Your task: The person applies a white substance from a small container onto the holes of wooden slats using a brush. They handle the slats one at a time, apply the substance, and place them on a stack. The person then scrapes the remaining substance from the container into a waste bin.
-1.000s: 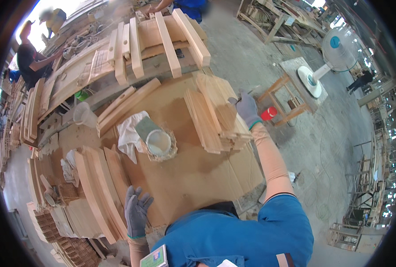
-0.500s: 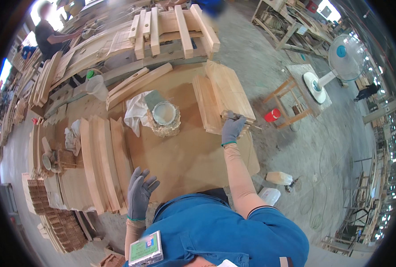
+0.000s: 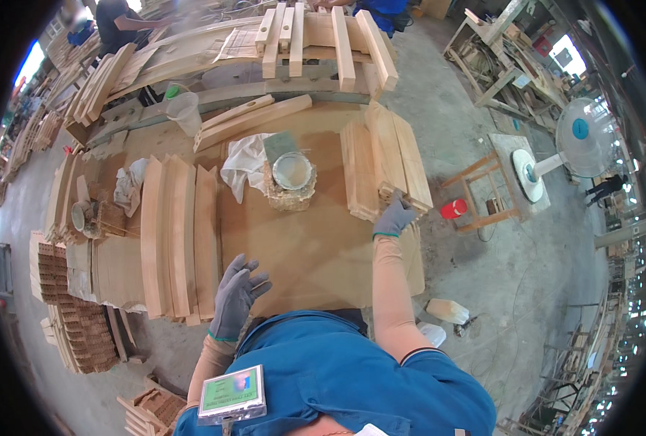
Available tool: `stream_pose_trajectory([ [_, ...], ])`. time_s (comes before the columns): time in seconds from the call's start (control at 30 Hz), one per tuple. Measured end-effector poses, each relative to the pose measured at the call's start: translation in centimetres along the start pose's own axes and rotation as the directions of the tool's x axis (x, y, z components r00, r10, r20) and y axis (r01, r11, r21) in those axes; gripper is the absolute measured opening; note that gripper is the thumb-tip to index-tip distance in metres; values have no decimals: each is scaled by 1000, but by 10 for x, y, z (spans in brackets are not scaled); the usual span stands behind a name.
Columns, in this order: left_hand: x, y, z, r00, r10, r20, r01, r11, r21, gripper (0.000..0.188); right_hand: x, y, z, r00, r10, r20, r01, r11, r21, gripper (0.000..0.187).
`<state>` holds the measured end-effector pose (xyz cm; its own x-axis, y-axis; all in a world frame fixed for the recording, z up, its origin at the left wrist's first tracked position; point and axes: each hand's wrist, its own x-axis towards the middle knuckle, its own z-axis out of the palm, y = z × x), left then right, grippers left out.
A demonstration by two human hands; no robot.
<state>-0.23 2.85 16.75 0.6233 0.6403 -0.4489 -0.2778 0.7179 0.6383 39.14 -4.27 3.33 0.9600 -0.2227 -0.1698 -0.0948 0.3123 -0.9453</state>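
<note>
At the right edge of the worktop [image 3: 308, 254], the stack of wooden boards [image 3: 397, 156] lies with its near end just beyond the gloved right hand [image 3: 395, 216], whose bent fingers reach that end; from here one cannot tell whether they pinch a board. The left hand [image 3: 238, 296], likewise gloved, hovers at the near edge, fingers parted and half curled, just right of a row of planks [image 3: 170, 232], while a round pot [image 3: 292, 171] stands between the two wood groups.
</note>
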Motion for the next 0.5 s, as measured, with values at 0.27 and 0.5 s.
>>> stream_pose_trajectory([
  [0.27, 11, -5, 10, 997, 1, 72, -5, 999, 46, 35, -30, -23, 15, 983, 145, 112, -172, 939, 296, 37],
  [0.5, 12, -6, 9, 997, -24, 78, 20, 998, 53, 38, -75, -34, -58, 812, -417, 409, 584, 598, -549, 53],
])
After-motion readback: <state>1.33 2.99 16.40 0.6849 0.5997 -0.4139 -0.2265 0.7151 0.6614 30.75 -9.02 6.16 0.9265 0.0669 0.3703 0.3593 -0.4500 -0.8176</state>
